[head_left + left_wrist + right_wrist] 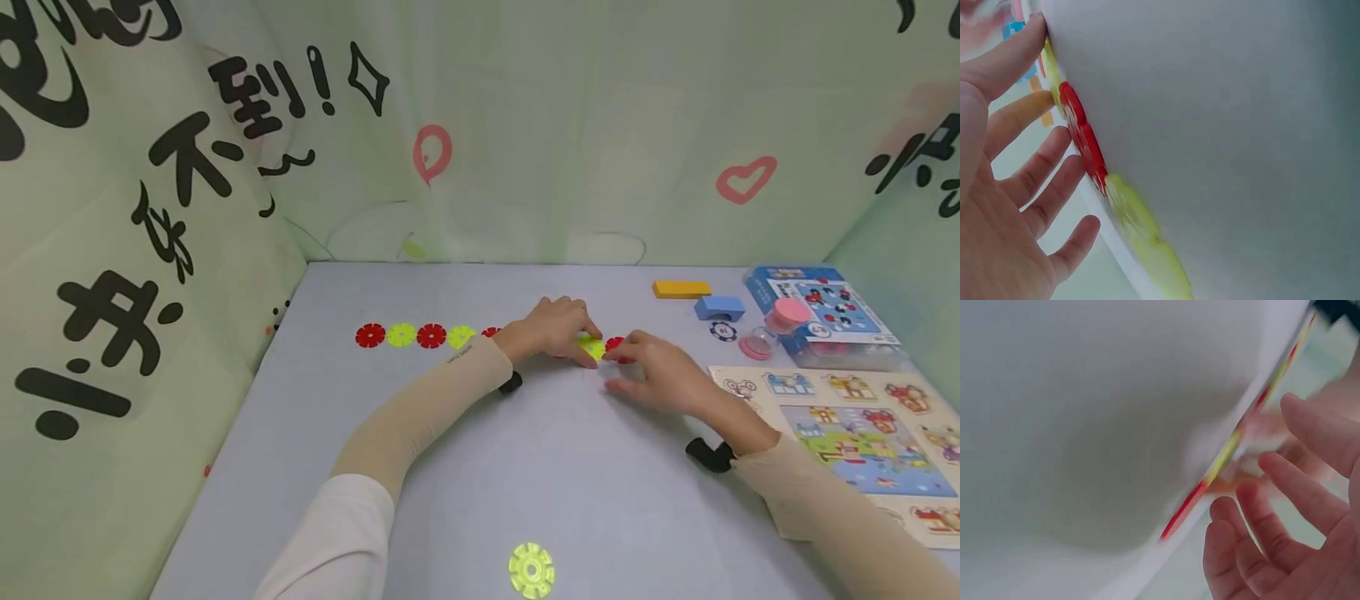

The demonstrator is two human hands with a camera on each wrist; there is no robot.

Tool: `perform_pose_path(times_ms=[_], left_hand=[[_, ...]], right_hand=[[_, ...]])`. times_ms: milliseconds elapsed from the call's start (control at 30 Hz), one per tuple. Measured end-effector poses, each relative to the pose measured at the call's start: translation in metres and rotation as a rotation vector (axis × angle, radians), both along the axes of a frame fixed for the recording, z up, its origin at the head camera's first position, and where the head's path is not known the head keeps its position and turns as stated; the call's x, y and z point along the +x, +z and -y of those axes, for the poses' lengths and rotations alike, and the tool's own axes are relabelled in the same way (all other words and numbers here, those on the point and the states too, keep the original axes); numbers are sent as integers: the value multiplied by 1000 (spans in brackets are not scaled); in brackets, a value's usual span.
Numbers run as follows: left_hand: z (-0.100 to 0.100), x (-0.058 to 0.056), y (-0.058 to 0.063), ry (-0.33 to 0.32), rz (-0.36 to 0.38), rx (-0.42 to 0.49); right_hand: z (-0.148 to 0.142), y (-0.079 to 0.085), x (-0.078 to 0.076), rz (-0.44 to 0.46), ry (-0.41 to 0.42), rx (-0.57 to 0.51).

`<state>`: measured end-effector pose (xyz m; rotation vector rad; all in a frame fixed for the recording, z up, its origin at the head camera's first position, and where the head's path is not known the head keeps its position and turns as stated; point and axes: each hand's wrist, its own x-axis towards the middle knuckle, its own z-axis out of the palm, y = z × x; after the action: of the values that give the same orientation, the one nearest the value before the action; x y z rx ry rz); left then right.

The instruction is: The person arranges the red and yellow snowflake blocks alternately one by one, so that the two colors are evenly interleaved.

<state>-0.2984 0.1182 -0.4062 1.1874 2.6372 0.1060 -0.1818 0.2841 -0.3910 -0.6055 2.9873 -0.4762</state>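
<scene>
Red and yellow-green notched plastic discs lie in a line across the far part of the table, starting with a red disc (pixel 370 336) at the left. My left hand (pixel 551 327) reaches over this line, partly hiding it. Its thumb and index finger pinch a yellow-green disc (pixel 591 347) from its near and far sides; the other fingers spread beside a red disc (pixel 1085 140). At the right end is another red disc (pixel 613 342), with the fingertips of my right hand (pixel 663 375) right at its edge. Those fingers are loosely bent and grip nothing.
A lone yellow-green disc (pixel 532 571) lies near the front edge. At right are a picture puzzle board (pixel 757 379), a blue box (pixel 840 304), a pink-topped hourglass-shaped item (pixel 787 315), a blue arch block (pixel 720 307), a yellow block (pixel 682 289) and a dark patterned disc (pixel 723 331).
</scene>
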Motion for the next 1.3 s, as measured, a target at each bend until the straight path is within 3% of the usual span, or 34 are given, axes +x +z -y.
perform_pose_path(times_ms=[100,300,433,567,767,967,1167,1300], left_hand=[[-4,1,0,-2,-2,-9],[-14,2,0,4,-3,-7],[-20,4,-1,1,-4,14],[-25,5,-1,3,-14,16],[-29,6,0,0,-23,10],[-29,8,1,6,-9,1],[-28,10,2,16,7,0],[-29,10,3,11,2,0]], right_hand=[[27,-2,41,36,138,-56],[80,-4,112,183,517,-90],[101,-4,135,80,685,-29],[111,-6,142,-18,719,-18],[114,-6,144,1,710,-39],[115,-3,145,123,726,-63],[115,-2,145,55,782,-46],[110,1,142,10,768,-7]])
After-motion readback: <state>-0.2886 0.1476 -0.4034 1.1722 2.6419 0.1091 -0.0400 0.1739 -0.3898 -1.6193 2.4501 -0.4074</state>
